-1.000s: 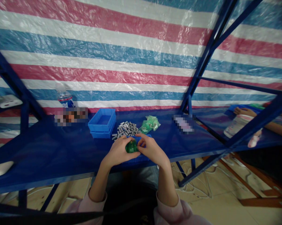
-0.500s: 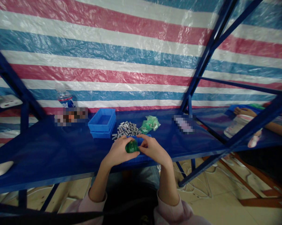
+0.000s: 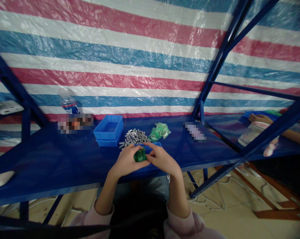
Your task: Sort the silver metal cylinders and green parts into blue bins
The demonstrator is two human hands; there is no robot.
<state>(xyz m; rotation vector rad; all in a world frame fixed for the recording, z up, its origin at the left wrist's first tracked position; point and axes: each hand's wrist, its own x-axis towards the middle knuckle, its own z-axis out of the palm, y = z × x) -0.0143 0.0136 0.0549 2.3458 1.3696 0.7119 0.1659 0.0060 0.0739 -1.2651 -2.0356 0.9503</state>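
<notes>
Pinching a green bundle, left fingers and right fingers at a blue table, striped sheeting behind.

"Looks metallic on the small cylinders?"
"Yes, smooth and shiny. Seems like smooth plastic on the stacked trays."
"And on the striped sheet?"
"Looks like glossy, wrinkled plastic. Gleams on the blue tabletop, too."
"And on the green bundle?"
"Looks like shiny plastic."

White letters on the bottle's blue label are partly hidden, apparently too blurred to read.
</notes>
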